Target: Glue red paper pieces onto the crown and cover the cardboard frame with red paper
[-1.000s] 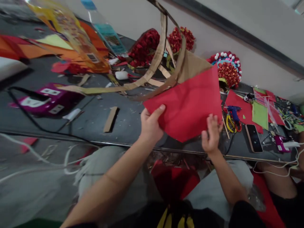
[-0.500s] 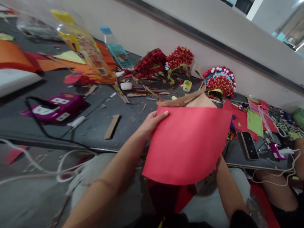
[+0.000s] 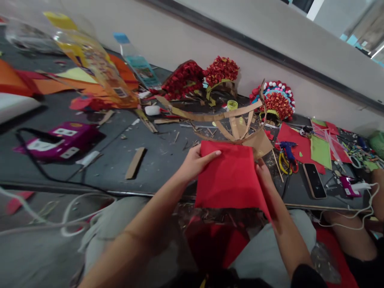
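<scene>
A sheet of red paper is held in front of me at the table's front edge, its right side bent back. My left hand grips its upper left corner with the thumb on top. At the right edge my right hand pinches the sheet, its fingers partly hidden behind the paper. Just beyond the sheet stands a curved cardboard frame of joined strips, and a tan cardboard piece lies by my right fingertips. Whether the frame touches the sheet, I cannot tell.
Scissors, a blue glue gun and a phone lie to the right. Red decorated headpieces stand along the wall. Bottles and a purple power strip are at left. Another person's arm shows at far right.
The red sheet has been bent back at the right and now looks smaller. My right hand has come up into view at its edge. More of the cardboard frame behind shows.
</scene>
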Demonstrator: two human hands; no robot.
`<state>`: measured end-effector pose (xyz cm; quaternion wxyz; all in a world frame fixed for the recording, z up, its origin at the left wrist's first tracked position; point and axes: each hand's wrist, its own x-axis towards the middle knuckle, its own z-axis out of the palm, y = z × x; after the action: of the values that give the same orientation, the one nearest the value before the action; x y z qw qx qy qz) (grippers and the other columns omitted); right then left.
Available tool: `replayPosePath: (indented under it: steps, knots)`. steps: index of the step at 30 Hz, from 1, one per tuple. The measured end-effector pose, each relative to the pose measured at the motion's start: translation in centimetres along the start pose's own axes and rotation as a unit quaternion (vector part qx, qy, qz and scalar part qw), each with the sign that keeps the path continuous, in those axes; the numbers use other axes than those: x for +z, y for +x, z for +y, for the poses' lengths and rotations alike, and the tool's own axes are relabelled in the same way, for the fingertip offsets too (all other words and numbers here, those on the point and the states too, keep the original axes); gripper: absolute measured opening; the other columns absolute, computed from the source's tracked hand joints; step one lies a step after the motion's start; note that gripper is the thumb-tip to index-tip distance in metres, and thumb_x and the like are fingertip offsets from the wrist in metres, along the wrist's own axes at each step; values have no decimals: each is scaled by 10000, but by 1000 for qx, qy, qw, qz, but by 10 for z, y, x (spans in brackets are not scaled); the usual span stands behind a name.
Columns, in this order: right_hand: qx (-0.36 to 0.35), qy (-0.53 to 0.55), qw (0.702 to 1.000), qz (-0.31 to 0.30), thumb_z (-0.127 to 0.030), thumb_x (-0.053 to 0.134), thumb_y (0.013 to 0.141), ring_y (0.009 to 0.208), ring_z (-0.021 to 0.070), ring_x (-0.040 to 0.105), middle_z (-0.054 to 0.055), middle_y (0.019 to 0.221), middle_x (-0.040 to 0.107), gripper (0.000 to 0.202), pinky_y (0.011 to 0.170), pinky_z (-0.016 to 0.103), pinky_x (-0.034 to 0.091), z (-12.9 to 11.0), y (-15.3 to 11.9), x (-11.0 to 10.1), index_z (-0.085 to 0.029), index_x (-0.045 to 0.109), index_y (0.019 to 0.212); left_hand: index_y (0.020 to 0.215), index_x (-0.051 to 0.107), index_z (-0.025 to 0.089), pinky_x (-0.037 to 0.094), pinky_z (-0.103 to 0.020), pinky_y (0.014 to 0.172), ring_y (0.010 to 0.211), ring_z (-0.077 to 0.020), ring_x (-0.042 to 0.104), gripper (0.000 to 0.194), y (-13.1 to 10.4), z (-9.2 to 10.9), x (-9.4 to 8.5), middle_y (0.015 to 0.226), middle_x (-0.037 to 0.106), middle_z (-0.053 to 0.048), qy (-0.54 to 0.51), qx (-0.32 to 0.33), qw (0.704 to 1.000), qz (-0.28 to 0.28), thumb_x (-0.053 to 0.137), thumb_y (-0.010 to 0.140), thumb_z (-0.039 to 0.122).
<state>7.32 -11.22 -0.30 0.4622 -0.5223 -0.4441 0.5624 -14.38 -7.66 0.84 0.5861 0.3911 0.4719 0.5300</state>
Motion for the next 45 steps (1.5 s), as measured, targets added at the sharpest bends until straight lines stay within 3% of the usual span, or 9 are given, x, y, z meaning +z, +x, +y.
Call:
replayPosePath:
  steps: [4, 12, 18, 21, 27, 29, 32, 35, 45]
  knots:
    - [31, 121, 992, -13, -545, 837, 478, 999, 248, 667, 29, 1073, 708, 725, 858, 377, 557, 0, -6, 8, -269, 573, 1094, 730, 605, 143, 515, -247, 512, 525, -142, 588, 513, -6, -4, 8, 645, 657, -17, -5, 33, 999, 39, 841, 470, 518]
    - [31, -30, 999, -11, -447, 792, 612, 938, 220, 683, 46, 1012, 737, 499, 876, 368, 544, -4, -24, 9, -212, 653, 1030, 682, 599, 164, 485, -251, 518, 525, -143, 557, 559, -15, -12, 19, 610, 643, 4, -8, 40, 995, 86, 815, 412, 604]
    - [24, -83, 996, 21, -500, 751, 640, 891, 240, 692, 67, 952, 746, 432, 839, 384, 546, -1, -23, 11, -182, 695, 928, 821, 667, 195, 542, -320, 660, 786, -267, 672, 818, -21, -12, 20, 754, 702, -51, -115, 35, 993, 14, 705, 295, 820]
    - [17, -89, 995, 30, -511, 745, 647, 904, 240, 689, 73, 968, 743, 456, 848, 384, 539, -3, -22, 11, -182, 695, 959, 834, 651, 187, 544, -307, 658, 762, -256, 668, 811, -22, -9, 18, 767, 699, -49, -52, 35, 998, -7, 840, 196, 651]
    - [13, -191, 977, -91, -612, 631, 721, 947, 211, 662, 57, 1023, 723, 505, 891, 369, 502, -26, -19, -37, -213, 682, 1026, 737, 594, 170, 548, -273, 595, 608, -173, 631, 450, -19, -2, 15, 715, 685, -17, -3, 24, 997, 79, 869, 448, 378]
    - [16, -319, 948, 8, -607, 552, 787, 944, 217, 651, 72, 1007, 716, 506, 905, 388, 480, -36, -11, -67, -200, 662, 1066, 744, 587, 173, 550, -255, 583, 579, -154, 627, 451, -16, 1, 15, 694, 681, 0, -49, 15, 995, 91, 870, 440, 348]
    - [7, -543, 817, 193, -494, 540, 838, 1086, 282, 588, 174, 1141, 653, 495, 977, 431, 411, -49, 11, -106, -122, 617, 1155, 748, 591, 172, 555, -236, 590, 572, -138, 630, 449, -14, 7, 15, 690, 686, 12, -102, -1, 991, 90, 874, 423, 299]
    - [37, -636, 724, 263, -420, 515, 868, 1219, 321, 504, 245, 1253, 567, 505, 1004, 434, 370, -56, 42, -125, -77, 557, 1235, 748, 605, 168, 552, -232, 575, 574, -144, 636, 443, -12, 10, 15, 686, 693, 7, -134, -23, 987, 81, 871, 405, 257]
    - [88, -576, 765, 276, -409, 555, 782, 968, 303, 637, 197, 949, 692, 372, 820, 374, 461, -56, 70, -149, -102, 683, 951, 738, 628, 179, 540, -250, 533, 552, -168, 637, 405, -12, 17, 9, 644, 687, -6, -141, -57, 986, 73, 856, 417, 276]
